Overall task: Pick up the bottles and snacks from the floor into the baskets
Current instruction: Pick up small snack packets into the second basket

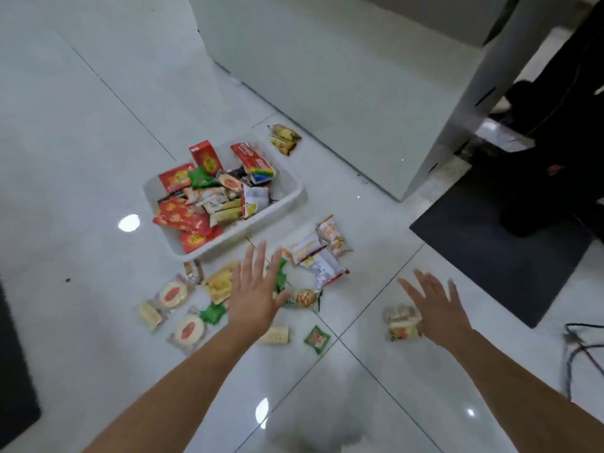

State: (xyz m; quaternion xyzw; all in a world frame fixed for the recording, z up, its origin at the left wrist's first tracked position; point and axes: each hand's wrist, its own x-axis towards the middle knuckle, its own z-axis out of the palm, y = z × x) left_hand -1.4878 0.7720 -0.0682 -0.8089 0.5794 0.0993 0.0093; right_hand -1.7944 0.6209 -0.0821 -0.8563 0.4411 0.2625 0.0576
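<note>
A white basket on the tiled floor holds several red, green and white snack packets. More snack packets lie scattered on the floor in front of it, such as a round cake packet, a green packet and white-and-orange packets. My left hand hovers open, fingers spread, over the middle of this pile and holds nothing. My right hand is open too, right beside a clear snack packet. No bottles are in sight.
A yellow banana-print packet lies behind the basket, next to a white cabinet. A dark mat covers the floor at right, with black cables near the right edge. Another dark mat edge shows at far left.
</note>
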